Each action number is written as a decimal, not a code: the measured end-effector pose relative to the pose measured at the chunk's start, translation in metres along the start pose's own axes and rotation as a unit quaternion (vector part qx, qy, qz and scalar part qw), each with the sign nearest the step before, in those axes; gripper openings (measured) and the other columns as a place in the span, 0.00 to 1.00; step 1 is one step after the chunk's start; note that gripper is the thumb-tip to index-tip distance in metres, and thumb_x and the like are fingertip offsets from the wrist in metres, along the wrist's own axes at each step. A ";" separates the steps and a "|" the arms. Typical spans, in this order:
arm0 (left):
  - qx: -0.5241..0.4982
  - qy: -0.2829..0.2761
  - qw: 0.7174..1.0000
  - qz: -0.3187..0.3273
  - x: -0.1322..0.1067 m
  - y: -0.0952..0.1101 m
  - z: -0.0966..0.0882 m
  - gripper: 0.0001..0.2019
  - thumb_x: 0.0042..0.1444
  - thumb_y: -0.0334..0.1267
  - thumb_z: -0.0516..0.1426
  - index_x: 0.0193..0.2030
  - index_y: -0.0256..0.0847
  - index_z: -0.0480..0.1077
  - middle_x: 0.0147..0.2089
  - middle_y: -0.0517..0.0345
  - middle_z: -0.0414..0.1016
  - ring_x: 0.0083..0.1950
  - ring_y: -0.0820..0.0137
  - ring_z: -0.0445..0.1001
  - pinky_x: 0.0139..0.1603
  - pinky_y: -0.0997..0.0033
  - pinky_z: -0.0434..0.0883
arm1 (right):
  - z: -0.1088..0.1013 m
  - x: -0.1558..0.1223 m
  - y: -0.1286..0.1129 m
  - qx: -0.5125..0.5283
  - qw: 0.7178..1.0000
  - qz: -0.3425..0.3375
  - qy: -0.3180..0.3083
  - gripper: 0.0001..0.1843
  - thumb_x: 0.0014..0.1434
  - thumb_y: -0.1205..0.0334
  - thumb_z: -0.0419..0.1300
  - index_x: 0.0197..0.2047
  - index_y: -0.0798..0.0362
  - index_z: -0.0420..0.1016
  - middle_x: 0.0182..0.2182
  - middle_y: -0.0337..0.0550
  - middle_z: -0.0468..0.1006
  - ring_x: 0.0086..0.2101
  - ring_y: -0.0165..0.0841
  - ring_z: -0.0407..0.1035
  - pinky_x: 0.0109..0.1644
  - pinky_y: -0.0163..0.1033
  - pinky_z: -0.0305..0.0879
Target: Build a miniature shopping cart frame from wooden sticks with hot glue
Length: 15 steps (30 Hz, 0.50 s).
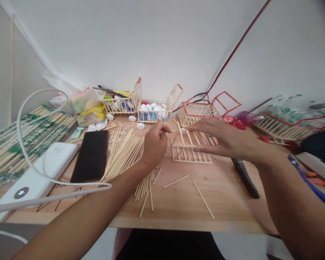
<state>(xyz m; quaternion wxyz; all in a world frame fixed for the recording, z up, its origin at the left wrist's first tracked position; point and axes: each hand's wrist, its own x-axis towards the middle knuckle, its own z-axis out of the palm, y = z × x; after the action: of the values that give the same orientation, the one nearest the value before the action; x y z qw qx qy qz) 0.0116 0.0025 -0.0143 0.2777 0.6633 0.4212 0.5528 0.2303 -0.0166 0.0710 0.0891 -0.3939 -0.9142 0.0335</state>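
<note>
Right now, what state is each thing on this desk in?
left hand, fingers curled; any hold unclear.
right hand, open and flat above the unfinished stick frame.
unfinished stick frame, half built, standing upright.
phone, screen dark, lying flat.
power bank, display lit.
caps basket, filled with bottle caps.
red-rimmed basket, handle raised, looks empty.
loose sticks, heaped and scattered.

1. A black phone (90,155) lies on the wooden table (219,187), beside a white power bank (51,159);
2. A stick basket (153,110) of bottle caps stands near the wall;
3. Wrapped chopsticks (24,133) lie at the far left
</note>
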 end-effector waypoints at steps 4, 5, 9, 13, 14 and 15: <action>-0.003 0.002 1.000 0.004 0.000 -0.001 -0.001 0.15 0.47 0.17 0.47 0.33 0.41 0.67 0.35 0.59 0.73 0.40 0.70 0.70 0.44 0.68 0.66 | 0.000 0.000 0.000 -0.004 1.000 0.002 -0.002 0.31 0.59 0.42 0.56 0.62 0.46 0.65 0.54 0.48 0.73 0.52 0.45 0.67 0.56 0.52 0.63; -0.003 0.002 1.000 0.004 0.001 -0.001 -0.001 0.15 0.47 0.17 0.47 0.32 0.41 0.67 0.35 0.59 0.73 0.40 0.70 0.70 0.44 0.68 0.66 | 0.000 0.000 -0.001 -0.005 1.000 0.002 -0.003 0.31 0.59 0.42 0.56 0.63 0.46 0.65 0.54 0.48 0.73 0.52 0.45 0.67 0.56 0.53 0.63; -0.002 0.003 1.000 0.005 0.002 -0.003 -0.002 0.16 0.46 0.17 0.47 0.32 0.41 0.67 0.35 0.59 0.73 0.40 0.70 0.70 0.44 0.67 0.66 | -0.001 -0.001 -0.004 -0.006 1.000 0.009 -0.002 0.32 0.59 0.41 0.55 0.63 0.46 0.65 0.55 0.48 0.72 0.53 0.45 0.67 0.56 0.53 0.63; -0.008 0.010 1.000 0.004 0.004 -0.004 -0.004 0.17 0.45 0.17 0.46 0.32 0.42 0.67 0.34 0.60 0.73 0.40 0.70 0.71 0.44 0.68 0.66 | -0.002 -0.001 -0.006 -0.010 1.000 0.014 0.000 0.31 0.59 0.41 0.55 0.62 0.46 0.66 0.55 0.48 0.72 0.54 0.46 0.66 0.57 0.54 0.63; -0.008 0.013 1.000 0.005 0.004 -0.004 -0.005 0.17 0.45 0.17 0.46 0.32 0.42 0.67 0.34 0.60 0.73 0.40 0.70 0.71 0.43 0.68 0.67 | -0.002 -0.001 -0.006 -0.012 1.000 0.015 0.000 0.31 0.59 0.41 0.55 0.62 0.46 0.67 0.55 0.48 0.72 0.54 0.46 0.66 0.57 0.54 0.63; -0.007 0.016 1.000 0.005 0.004 -0.004 -0.005 0.17 0.45 0.17 0.46 0.32 0.42 0.67 0.34 0.60 0.73 0.40 0.70 0.71 0.43 0.68 0.67 | -0.002 -0.001 -0.006 -0.015 1.000 0.015 -0.002 0.31 0.60 0.41 0.55 0.62 0.45 0.66 0.55 0.48 0.72 0.54 0.46 0.66 0.57 0.54 0.63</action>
<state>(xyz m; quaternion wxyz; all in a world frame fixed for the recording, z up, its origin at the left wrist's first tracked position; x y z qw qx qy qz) 0.0059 0.0076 -0.0139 0.2727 0.6548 0.4180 0.5677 0.2267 -0.0214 0.0739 0.0813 -0.4088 -0.9087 0.0219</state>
